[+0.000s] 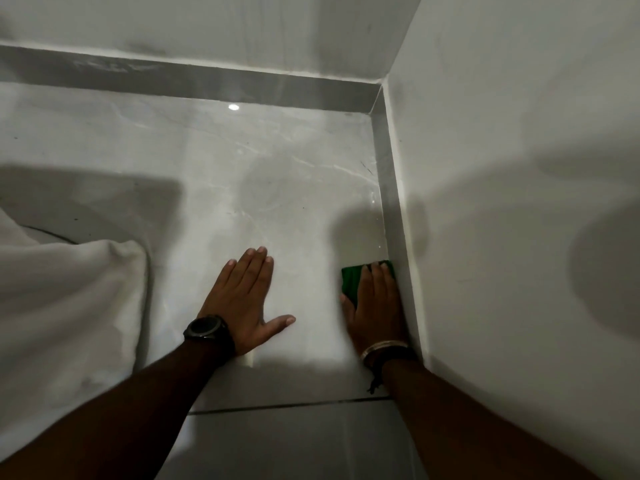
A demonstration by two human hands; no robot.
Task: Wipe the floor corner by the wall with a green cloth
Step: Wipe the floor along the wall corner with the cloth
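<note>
I log a glossy pale-grey marble-look floor, veined in white, meeting two white walls. A grey tiled skirting runs along the base of both walls and mitres at the room corner, which lies well ahead of both hands. A small round light reflection sits on the tile near the far skirting. A dark grout line crosses the floor behind the wrists.

The right hand lies flat, fingers extended and close together, pressing down on the green cloth. The cloth is under the fingers and palm; its green edge shows ahead of and to the thumb side of the hand. Its outer edge is right against the skirting of the right wall. The hand looks slightly blurred. A metal bangle and a dark thread band circle that wrist.

The left hand is spread flat on bare tile, thumb out wide, holding nothing, apart from the cloth on its thumb side. A dark wristwatch sits on that wrist.

To the outer side of the left hand, white fabric lies bunched on the floor. Broad soft shadows fall on the right wall and on the floor ahead of the fabric.
</note>
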